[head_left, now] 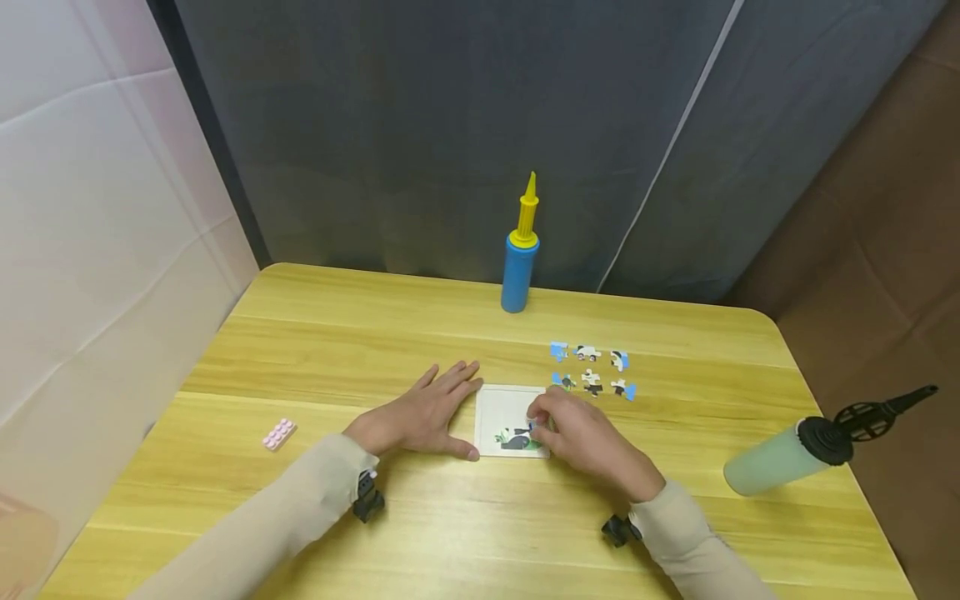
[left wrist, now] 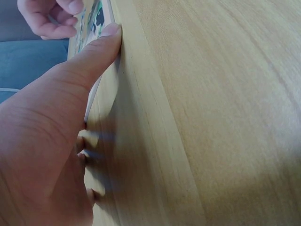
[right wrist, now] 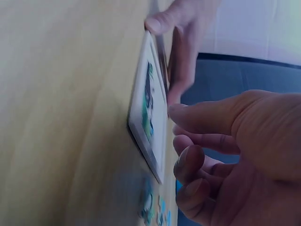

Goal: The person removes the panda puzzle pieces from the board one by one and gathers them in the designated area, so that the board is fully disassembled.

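A square white puzzle tray [head_left: 501, 407] lies on the table, with joined puzzle pieces [head_left: 514, 439] showing dark, white and green along its near side. My left hand [head_left: 429, 412] is spread flat at its left side, the thumb tip [left wrist: 111, 30] at the near corner and the fingertips by the far corner. Over the tray's right part hovers my right hand [head_left: 576, 433], its fingers bent loosely and the thumb [right wrist: 207, 113] a little apart from them. No piece shows between those fingers. They partly cover the picture's right end in the head view.
Several loose puzzle pieces [head_left: 592, 382] lie in two rows beyond the right hand. A blue and yellow hand pump [head_left: 518, 275] stands at the back edge. At left is a pink toy brick [head_left: 280, 434]; at right, a pale green bottle with a black top [head_left: 772, 461].
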`<state>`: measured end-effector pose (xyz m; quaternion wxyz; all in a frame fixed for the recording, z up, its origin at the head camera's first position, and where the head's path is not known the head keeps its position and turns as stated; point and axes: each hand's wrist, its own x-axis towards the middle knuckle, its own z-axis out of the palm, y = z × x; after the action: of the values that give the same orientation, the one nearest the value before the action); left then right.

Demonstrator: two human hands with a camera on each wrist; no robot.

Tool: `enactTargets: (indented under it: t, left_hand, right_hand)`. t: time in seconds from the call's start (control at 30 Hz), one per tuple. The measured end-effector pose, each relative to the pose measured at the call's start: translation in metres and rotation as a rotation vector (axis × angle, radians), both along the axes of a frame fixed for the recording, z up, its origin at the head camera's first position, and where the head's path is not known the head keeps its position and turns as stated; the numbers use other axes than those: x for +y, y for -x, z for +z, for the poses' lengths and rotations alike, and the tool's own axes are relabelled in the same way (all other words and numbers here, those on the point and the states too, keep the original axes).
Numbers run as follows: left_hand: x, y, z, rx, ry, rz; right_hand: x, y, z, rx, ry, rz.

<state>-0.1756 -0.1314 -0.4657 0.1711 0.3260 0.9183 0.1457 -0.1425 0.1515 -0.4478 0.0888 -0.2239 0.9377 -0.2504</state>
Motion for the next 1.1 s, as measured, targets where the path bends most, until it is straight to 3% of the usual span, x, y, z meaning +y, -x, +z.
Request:
enactTargets:
  t: [0.47, 1.1]
  left_hand:
    - [0.0, -0.003, 0.001, -0.002, -0.01, 0.002]
    - [-0.001, -0.002, 0.001, -0.006, -0.01, 0.002]
  right_hand:
    - [-0.015, -0.004, -0.005, -0.036, -0.072, 0.073]
    - [-0.017, -0.002, -0.008, -0.084, -0.034, 0.046]
